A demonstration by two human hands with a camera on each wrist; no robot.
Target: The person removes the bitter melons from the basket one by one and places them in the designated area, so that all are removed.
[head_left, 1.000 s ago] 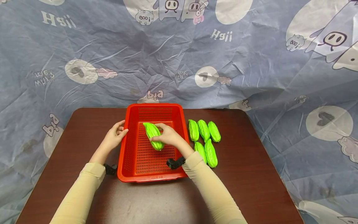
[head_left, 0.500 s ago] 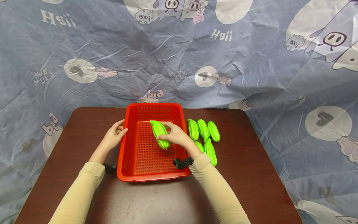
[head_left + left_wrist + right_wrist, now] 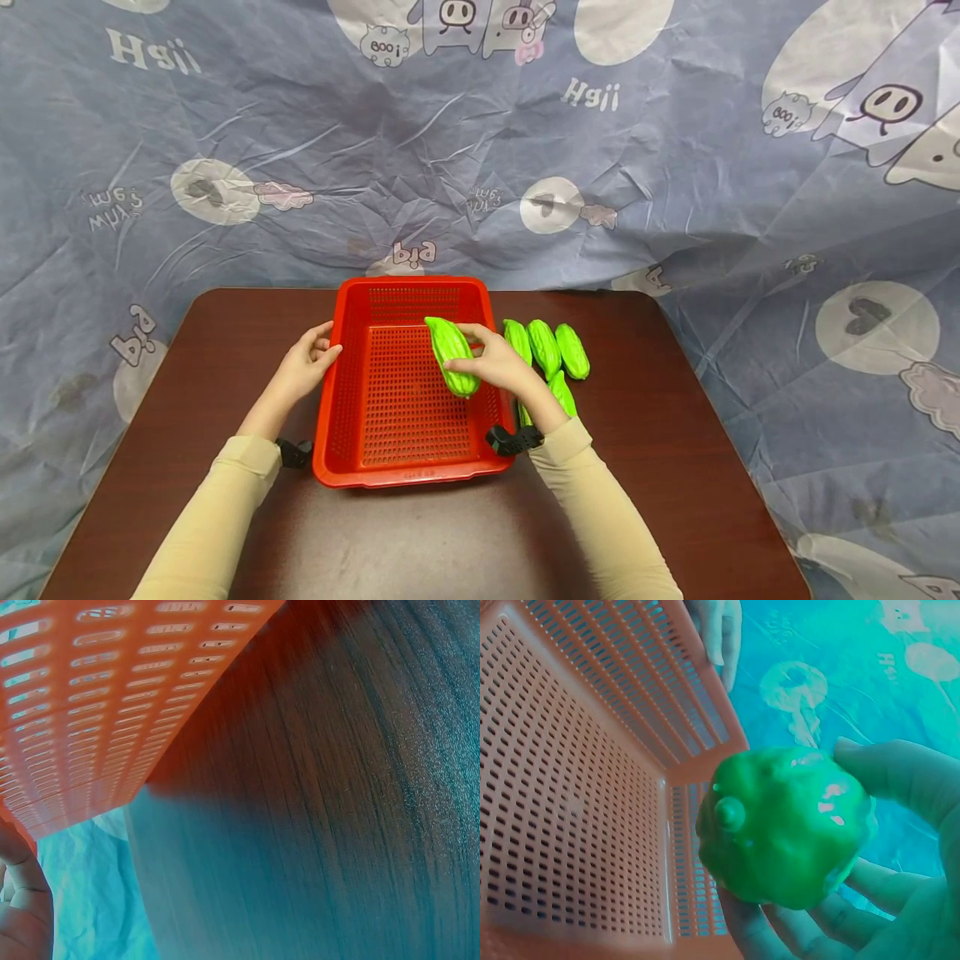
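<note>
A bright green bitter melon (image 3: 454,362) is held by my right hand (image 3: 498,358), thumb on one side and fingers on the other. It is tilted above the right part of the red plastic basket (image 3: 416,477). Seen end-on in the right wrist view, the bitter melon (image 3: 780,829) shows its rounded, bumpy end, with fingers (image 3: 810,930) curled beneath it. My left hand (image 3: 306,362) grips the basket's left rim, its thumb at the edge. In the left wrist view, only part of that hand (image 3: 22,900) appears, beside the perforated basket wall (image 3: 105,705).
Several more bitter melons (image 3: 544,348) lie right of the basket on the dark brown table (image 3: 660,467), two of them partly hidden by my right arm. A blue-grey patterned cloth (image 3: 450,167) hangs behind the table. Black cameras (image 3: 513,439) sit on both wrists.
My right hand has carried the bitter melon rightward across the basket, toward its right wall. The left hand and the basket have stayed in place.
</note>
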